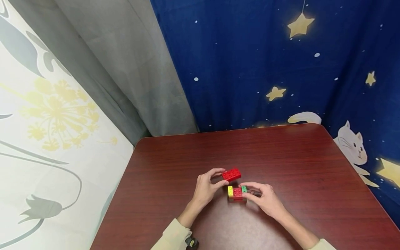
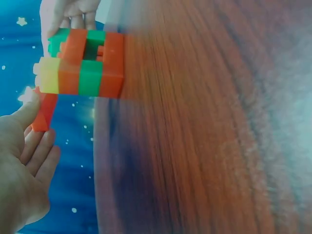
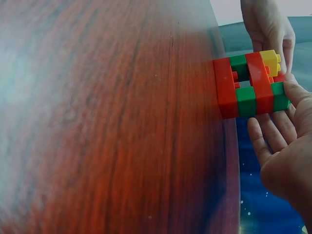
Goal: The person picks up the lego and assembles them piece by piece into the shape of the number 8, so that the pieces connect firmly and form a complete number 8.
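My left hand (image 1: pixel 204 187) grips a loose red toy brick (image 1: pixel 232 174) between thumb and fingers, just behind a small stack of bricks. The stack stands upright on the table: a red brick (image 2: pixel 113 66) at the bottom, two green bricks (image 3: pixel 246 101) with a gap between them, then another red brick (image 1: pixel 237 192). On top sit a yellow brick (image 1: pixel 230 191) at the left end and a green brick (image 1: pixel 244 189) at the right end, red studs showing between them. My right hand (image 1: pixel 268 200) pinches that top green brick, thumb in front and fingers behind.
The dark red wooden table (image 1: pixel 162 180) has rounded back corners. Behind it hang a grey curtain (image 1: pixel 125 69) and a blue star-patterned curtain (image 1: pixel 237 62). A white patterned panel (image 1: pixel 56 180) borders the left side. A black band (image 1: pixel 192 243) shows at the left wrist.
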Available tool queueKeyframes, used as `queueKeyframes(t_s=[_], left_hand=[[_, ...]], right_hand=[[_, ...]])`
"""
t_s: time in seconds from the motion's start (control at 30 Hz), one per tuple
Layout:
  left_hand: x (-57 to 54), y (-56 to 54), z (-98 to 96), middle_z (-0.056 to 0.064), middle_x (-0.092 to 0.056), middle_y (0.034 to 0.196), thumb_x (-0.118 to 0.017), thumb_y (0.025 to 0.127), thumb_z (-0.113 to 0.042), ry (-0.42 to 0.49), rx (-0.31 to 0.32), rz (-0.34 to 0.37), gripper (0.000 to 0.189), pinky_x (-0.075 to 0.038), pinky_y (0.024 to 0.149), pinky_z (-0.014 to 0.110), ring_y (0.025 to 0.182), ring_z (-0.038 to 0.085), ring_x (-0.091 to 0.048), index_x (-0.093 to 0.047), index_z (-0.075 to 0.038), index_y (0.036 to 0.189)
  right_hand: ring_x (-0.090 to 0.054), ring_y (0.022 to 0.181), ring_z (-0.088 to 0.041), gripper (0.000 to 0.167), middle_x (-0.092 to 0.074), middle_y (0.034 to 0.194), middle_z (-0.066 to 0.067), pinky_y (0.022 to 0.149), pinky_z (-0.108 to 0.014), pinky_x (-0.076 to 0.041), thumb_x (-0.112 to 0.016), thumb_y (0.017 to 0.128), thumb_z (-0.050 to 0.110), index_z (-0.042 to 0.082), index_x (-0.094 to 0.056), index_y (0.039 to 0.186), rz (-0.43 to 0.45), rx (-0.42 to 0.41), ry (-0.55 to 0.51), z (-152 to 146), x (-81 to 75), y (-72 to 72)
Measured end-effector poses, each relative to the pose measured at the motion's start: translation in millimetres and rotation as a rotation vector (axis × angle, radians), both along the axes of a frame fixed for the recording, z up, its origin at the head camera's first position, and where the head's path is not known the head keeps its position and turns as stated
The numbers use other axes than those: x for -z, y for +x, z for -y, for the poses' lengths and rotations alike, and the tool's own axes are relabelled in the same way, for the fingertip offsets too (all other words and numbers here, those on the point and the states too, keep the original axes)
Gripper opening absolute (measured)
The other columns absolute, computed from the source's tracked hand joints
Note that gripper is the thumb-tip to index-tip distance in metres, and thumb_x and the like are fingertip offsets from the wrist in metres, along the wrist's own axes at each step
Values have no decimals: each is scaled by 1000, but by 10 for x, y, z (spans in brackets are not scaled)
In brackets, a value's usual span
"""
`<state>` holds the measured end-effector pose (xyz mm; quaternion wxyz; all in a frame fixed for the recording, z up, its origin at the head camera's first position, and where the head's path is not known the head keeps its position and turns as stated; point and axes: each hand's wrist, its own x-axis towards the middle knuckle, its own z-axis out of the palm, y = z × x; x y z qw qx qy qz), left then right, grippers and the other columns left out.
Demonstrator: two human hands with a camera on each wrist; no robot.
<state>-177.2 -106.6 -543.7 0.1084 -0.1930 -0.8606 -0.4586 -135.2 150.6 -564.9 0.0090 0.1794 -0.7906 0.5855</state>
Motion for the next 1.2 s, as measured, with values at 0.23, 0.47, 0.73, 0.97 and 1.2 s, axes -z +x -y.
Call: queueKeyframes(t_s=[0.23,0.47,0.73,0.97,1.2], left_hand=[[-54,142,33,-4,-79,117,-91,84,-24,26,68,-15,47,-61,91,37,109,8,-74,-76,-15,127],[-87,239,25,-4,-79,116,-91,85,-24,24,132,-6,45,-59,94,32,110,9,-73,-76,-17,127],[-97,285,1,-1,-78,120,-89,86,-17,51,207,53,44,-58,96,30,112,11,-73,-76,-16,127],[-84,299,0,-1,-78,119,-90,85,-15,52,214,40,45,-58,96,30,112,12,-73,-75,-16,127],[-70,304,5,1,-78,121,-89,86,-15,55,229,45,44,-60,95,36,115,13,-72,-75,-15,128]], right_hand=[[-76,91,-14,33,-79,111,-8,74,-28,-60,-85,92,18,8,-78,123,-4,6,-1,-2,16,-2],[-75,91,-11,35,-78,114,-12,79,-28,-62,-85,92,15,1,-76,123,3,4,8,-6,22,-1],[-76,92,-12,38,-77,117,-13,80,-27,-61,-84,93,13,-1,-74,126,5,-15,-18,-14,5,14],[-75,97,-11,37,-78,116,-12,85,-27,-61,-84,92,12,1,-74,126,-14,-8,-31,5,38,-9],[-74,101,-13,38,-78,115,-8,87,-28,-60,-83,93,11,3,-72,129,-28,-20,-58,5,65,-23]])
